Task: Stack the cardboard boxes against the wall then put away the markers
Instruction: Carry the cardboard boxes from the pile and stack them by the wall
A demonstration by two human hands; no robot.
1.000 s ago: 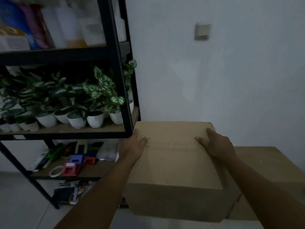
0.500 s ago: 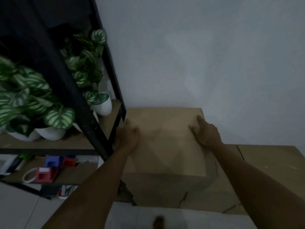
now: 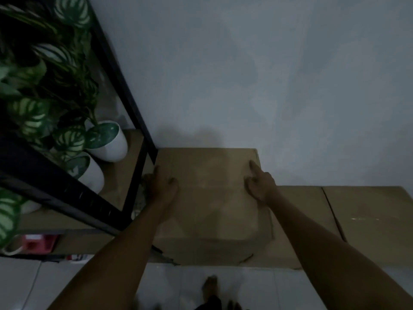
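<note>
Box (image 3: 210, 193) sits under both my palms, far edge against the wall (image 3: 268, 74), stacked on a lower box (image 3: 368, 215) that extends off to my right. Left hand (image 3: 162, 184) flat on its left edge, fingers loosely curled. Right hand (image 3: 260, 184) on its right edge, index finger extended. Rack (image 3: 125, 90) with potted plants (image 3: 107, 142) just left of my left hand.
</note>
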